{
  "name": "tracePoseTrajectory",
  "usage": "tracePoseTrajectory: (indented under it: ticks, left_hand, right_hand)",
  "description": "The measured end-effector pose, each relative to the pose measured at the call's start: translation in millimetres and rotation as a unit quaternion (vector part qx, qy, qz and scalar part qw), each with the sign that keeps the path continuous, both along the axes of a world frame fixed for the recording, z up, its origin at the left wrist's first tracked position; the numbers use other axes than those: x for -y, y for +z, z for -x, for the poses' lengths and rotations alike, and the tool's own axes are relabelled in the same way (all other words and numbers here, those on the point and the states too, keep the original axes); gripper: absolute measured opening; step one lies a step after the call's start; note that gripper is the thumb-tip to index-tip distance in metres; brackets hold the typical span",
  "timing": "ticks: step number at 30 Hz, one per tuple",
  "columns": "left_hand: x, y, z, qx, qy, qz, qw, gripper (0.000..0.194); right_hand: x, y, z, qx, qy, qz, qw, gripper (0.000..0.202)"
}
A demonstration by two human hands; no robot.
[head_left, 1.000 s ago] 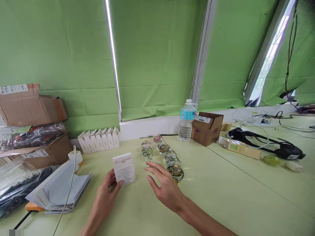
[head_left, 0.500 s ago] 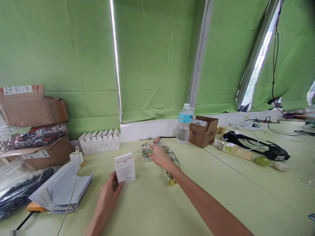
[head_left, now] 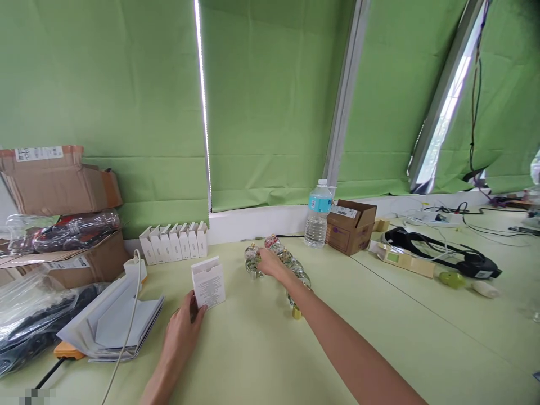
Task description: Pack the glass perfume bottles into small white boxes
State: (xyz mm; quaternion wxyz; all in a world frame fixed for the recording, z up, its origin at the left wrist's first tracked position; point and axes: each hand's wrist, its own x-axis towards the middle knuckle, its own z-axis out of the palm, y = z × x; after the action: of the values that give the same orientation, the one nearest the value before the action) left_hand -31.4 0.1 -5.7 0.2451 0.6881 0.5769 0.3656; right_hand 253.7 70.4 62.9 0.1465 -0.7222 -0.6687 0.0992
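My left hand [head_left: 185,323] grips a small white box [head_left: 210,283] by its lower left side. The box stands upright with its top flap up and fine print on its front. My right hand [head_left: 272,265] reaches forward, its fingers curled at a small round glass ornament [head_left: 252,260] with a gold-coloured top; the fingertips are partly hidden. Behind and beside that hand lies a row of similar glass ornaments [head_left: 301,275], partly covered by the forearm. One with a gold-coloured end [head_left: 297,313] is nearest to me.
Several white boxes [head_left: 175,244] stand in a row by the wall. A water bottle [head_left: 318,216] and an open brown carton [head_left: 350,230] are at the back. Papers [head_left: 122,332], a white cable and stacked cartons [head_left: 63,183] lie left; a black headset [head_left: 442,251] lies right.
The view has shifted slightly. My left hand and the white box have moved a little left and up. My right hand stays by the glass ornament.
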Motion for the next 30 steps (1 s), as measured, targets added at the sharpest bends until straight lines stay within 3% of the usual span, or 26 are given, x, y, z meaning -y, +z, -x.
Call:
tracePoseTrajectory:
  ticks: [3, 8, 15, 22, 30]
  left_hand:
    - [1.9, 2.5, -3.3, 0.03, -0.002, 0.0, 1.0, 0.055]
    - [10.3, 15.6, -7.4, 0.038, 0.09, -0.059, 0.993, 0.074]
    - [37.4, 47.6, -14.9, 0.035, 0.149, -0.208, 0.966, 0.049]
    - [52.7, 53.7, -22.3, 0.003, 0.061, -0.281, 0.958, 0.02]
    - [50.2, 28.6, -36.6, -0.049, -0.062, -0.126, 0.989, 0.025]
  right_hand:
    - [-1.8, 0.6, -0.7, 0.002, 0.002, 0.015, 1.0, 0.032]
    - [-0.7, 1.7, -3.5, -0.017, 0.007, 0.042, 0.999, 0.032]
    - [17.2, 3.4, -10.9, -0.049, 0.033, 0.038, 0.998, 0.027]
    - [52.8, -2.1, -8.8, -0.065, 0.1, -0.003, 0.993, 0.024]
    - [99.4, -7.0, 5.7, -0.115, 0.171, -0.02, 0.978, 0.027]
